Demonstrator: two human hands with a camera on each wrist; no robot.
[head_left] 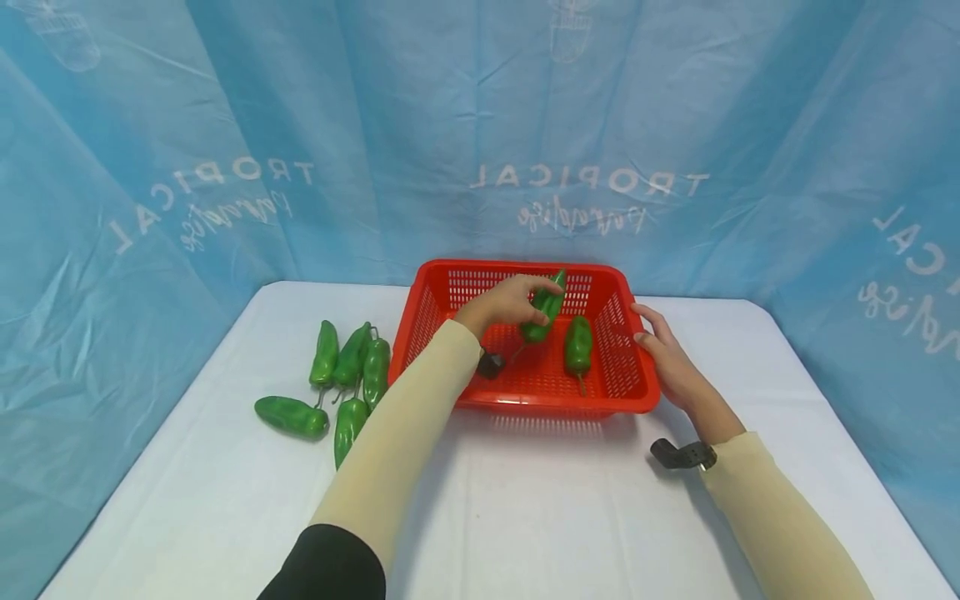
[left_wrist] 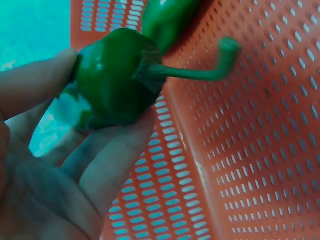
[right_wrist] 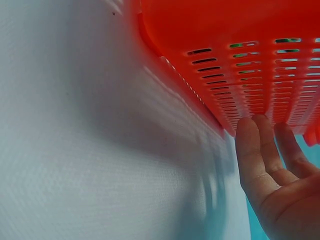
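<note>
My left hand (head_left: pixel 513 302) is over the red basket (head_left: pixel 517 402) and holds a long green pepper (head_left: pixel 551 304) between thumb and fingers. In the left wrist view this pepper (left_wrist: pixel 117 80) has its curved stem pointing away from the palm. Another green pepper (head_left: pixel 578 346) lies inside the basket, stem toward the near side. At the basket's right side is my right hand (head_left: pixel 675 367), fingertips at the rim. The right wrist view shows the fingers (right_wrist: pixel 248 155) extended along the slotted outer wall (right_wrist: pixel 250 85).
Several green peppers (head_left: pixel 292 416) lie grouped on the white table (head_left: pixel 525 508) left of the basket, partly behind my left sleeve. Blue printed sheeting (head_left: pixel 420 150) hangs at the back and both sides. Black wrist cameras (head_left: pixel 682 454) sit on both wrists.
</note>
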